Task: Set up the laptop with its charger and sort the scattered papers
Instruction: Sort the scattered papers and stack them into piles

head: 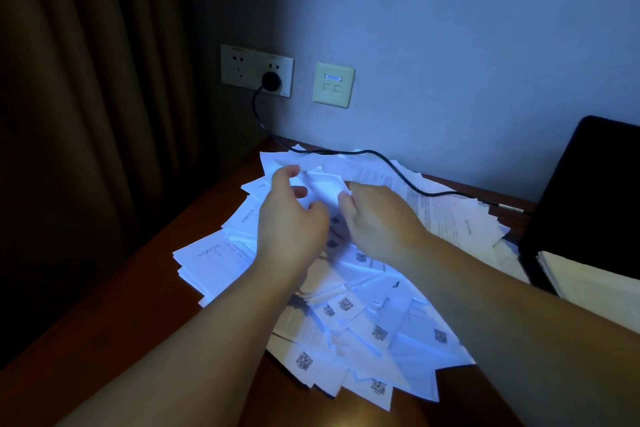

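Observation:
A messy heap of white papers [367, 315] covers the middle of the wooden desk [114, 329], several printed with QR codes. My left hand [294, 218] and my right hand [377, 218] meet above the heap and both hold a small white sheet [325, 189] between their fingers. A black charger plug [270, 81] sits in the wall socket [256, 70], and its cable [391, 166] runs across the papers toward the open laptop [588, 204] at the right, seen from behind its dark lid.
A second wall plate [333, 84] is mounted right of the socket. Brown curtains [86, 114] hang at the left. A neat stack of sheets [585, 284] lies in front of the laptop at the right edge. Bare desk wood shows at the left and front.

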`<state>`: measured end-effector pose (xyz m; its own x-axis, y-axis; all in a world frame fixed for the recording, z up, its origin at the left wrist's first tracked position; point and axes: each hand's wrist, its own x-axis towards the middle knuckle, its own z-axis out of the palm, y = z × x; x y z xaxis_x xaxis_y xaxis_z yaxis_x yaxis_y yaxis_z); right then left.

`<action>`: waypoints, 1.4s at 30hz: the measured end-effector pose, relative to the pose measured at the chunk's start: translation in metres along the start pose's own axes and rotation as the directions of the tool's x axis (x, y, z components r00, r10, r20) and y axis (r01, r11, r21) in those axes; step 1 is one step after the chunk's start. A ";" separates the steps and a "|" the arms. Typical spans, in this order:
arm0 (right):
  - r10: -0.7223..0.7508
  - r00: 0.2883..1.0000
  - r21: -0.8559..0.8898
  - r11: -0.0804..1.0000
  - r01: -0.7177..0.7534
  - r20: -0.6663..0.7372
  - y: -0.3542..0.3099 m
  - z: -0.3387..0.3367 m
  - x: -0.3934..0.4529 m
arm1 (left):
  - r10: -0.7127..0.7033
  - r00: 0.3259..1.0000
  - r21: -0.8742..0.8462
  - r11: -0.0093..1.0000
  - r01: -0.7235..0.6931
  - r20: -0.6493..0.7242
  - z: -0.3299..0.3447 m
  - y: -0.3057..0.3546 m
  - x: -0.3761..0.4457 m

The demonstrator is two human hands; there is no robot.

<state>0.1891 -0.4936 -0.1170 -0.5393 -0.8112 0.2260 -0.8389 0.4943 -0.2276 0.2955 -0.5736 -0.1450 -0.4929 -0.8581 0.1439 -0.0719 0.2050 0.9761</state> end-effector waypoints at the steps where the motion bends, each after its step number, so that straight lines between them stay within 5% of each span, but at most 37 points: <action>1: 0.007 1.000 0.043 0.999 -0.006 -0.013 -0.002 -0.005 -0.005 | -0.001 1.000 -0.022 1.000 0.001 -0.002 0.001 0.001 -0.002; 4: 0.052 0.998 0.174 0.984 -0.043 -0.046 -0.011 -0.020 -0.021 | -0.002 0.999 -0.058 0.998 0.004 0.032 0.004 0.000 -0.013; 9: 0.154 0.987 0.412 0.903 -0.122 -0.046 -0.026 -0.045 -0.045 | 0.129 0.955 0.123 0.978 -0.167 0.268 0.004 0.000 -0.040; 17: 0.252 0.967 0.692 0.706 -0.153 -0.044 -0.044 -0.067 -0.072 | 0.141 0.912 -0.048 0.990 -0.133 0.384 0.005 0.018 -0.080; 20: 0.297 0.954 0.775 0.613 -0.154 -0.045 -0.051 -0.076 -0.079 | 0.099 0.926 -0.070 0.994 -0.078 0.365 0.008 0.018 -0.098; 23: 0.280 0.958 0.835 0.540 -0.104 -0.062 -0.059 -0.079 -0.087 | 0.113 0.973 -0.026 0.994 -0.110 0.203 0.010 0.024 -0.108; 26: 0.153 0.985 0.825 0.565 -0.025 -0.075 -0.066 -0.081 -0.095 | 0.137 0.990 -0.070 0.988 -0.134 0.032 0.012 0.025 -0.111; 30: 0.097 0.994 0.799 0.601 -0.012 -0.059 -0.060 -0.081 -0.101 | 0.037 0.998 -0.196 0.980 -0.029 0.041 0.011 0.034 -0.114; 33: 0.128 0.987 0.803 0.596 0.005 -0.101 -0.041 -0.082 -0.109 | -0.026 0.992 -0.257 0.965 0.057 0.121 -0.002 0.038 -0.113; 42: 0.337 0.907 0.559 0.816 -0.147 -0.253 0.054 -0.078 -0.138 | -0.125 0.864 -0.432 0.826 0.363 0.487 -0.036 0.040 -0.103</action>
<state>0.2127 -0.3304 -0.0867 -0.7902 -0.4901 0.3679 -0.5645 0.3485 -0.7483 0.3746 -0.4939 -0.1152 -0.8392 -0.5382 -0.0774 0.1360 -0.3456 0.9285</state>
